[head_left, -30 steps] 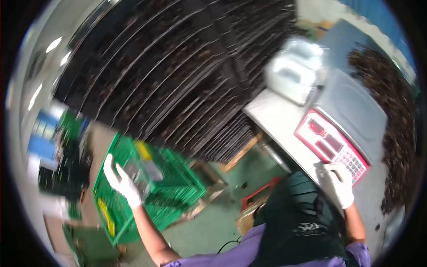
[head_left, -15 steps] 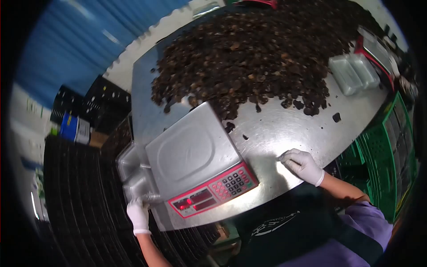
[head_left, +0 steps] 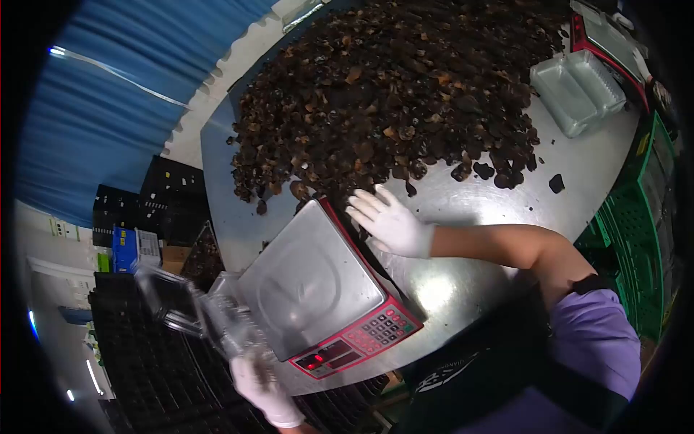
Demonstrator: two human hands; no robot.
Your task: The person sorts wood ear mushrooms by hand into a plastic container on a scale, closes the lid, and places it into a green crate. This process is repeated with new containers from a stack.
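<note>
A digital scale with a bare metal plate and a red keypad panel stands on the metal table. My left hand, in a white glove, grips the near end of a clear plastic container, blurred by motion, at the scale's left side. My right hand, gloved too, is spread with nothing in it, over the scale's far right edge. Just beyond its fingers begins a large heap of dark brown, flat, mushroom-like pieces.
Clear plastic trays sit at the table's right, near a second red scale. Green crates stand along the right edge. Black stacked crates and a blue box are on the left, below a blue curtain.
My right hand has moved up and left from the near table edge to beside the scale, its fingers spreading. My left hand has lifted a clear container. The view has shifted slightly.
</note>
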